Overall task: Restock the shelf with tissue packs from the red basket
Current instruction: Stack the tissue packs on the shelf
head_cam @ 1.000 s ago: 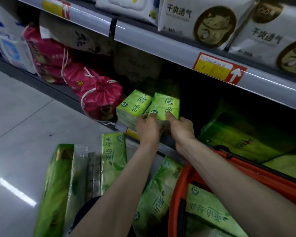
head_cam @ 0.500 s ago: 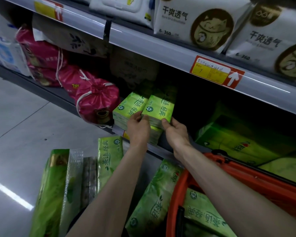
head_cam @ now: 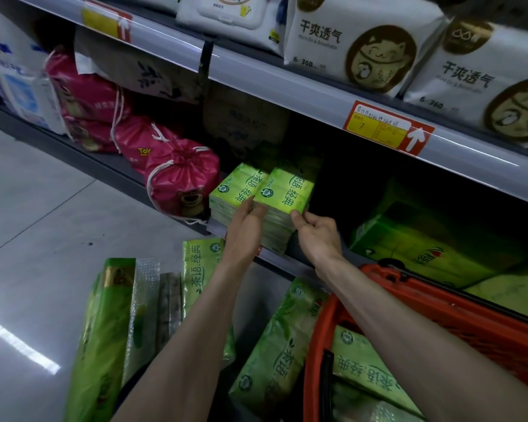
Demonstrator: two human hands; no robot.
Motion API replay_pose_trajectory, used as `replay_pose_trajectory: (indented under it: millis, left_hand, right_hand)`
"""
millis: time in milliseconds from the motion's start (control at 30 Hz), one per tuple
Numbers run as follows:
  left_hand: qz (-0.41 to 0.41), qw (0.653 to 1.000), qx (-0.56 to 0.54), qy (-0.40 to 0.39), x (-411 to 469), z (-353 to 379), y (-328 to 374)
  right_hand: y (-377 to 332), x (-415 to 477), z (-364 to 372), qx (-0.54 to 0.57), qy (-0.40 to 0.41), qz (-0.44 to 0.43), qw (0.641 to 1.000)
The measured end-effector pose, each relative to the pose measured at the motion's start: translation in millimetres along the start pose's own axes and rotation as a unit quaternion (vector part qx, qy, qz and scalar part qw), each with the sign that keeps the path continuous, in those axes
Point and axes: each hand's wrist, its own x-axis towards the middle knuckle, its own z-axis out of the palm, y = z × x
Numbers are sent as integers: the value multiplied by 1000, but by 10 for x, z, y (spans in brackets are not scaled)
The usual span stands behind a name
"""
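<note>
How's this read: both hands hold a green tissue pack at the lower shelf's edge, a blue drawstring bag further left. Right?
No: the head view shows a pink drawstring bag, not blue. The left hand and right hand hold the green tissue pack.

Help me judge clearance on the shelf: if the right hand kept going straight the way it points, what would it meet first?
The right hand holds the right-hand stack of green plastic-wrapped tissue packs, so that comes first. What lies behind the stack is too dark to judge.
</note>
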Motion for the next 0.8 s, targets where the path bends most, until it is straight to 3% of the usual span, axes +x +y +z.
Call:
replay_pose_trajectory:
  millis: [300,467,533,600,700,800]
  left_hand:
    - [-10,998,-25,-65,-6,-77,-91]
    - [-15,999,-29,38,-176,-147,-166]
    - [-45,992,-53,108,-207,-180,-265]
    - [-93,986,-57,129,-223,-183,-396]
    - [-160,978,129,-30,-319,-108,-684]
    - [-236,865,387,-216,-665,70,-946]
  right_hand:
    - [17,-98,15,-32,5,-9,999]
    - [17,-194,47,-81,9,-12,997]
    - [32,-199,26,-90,23,16,996]
    - [53,-192,-24,-114,32,46,992]
    - [100,-262,-92,-222,-1,57,973]
    - [189,-358,-97,-354,-79,60,930]
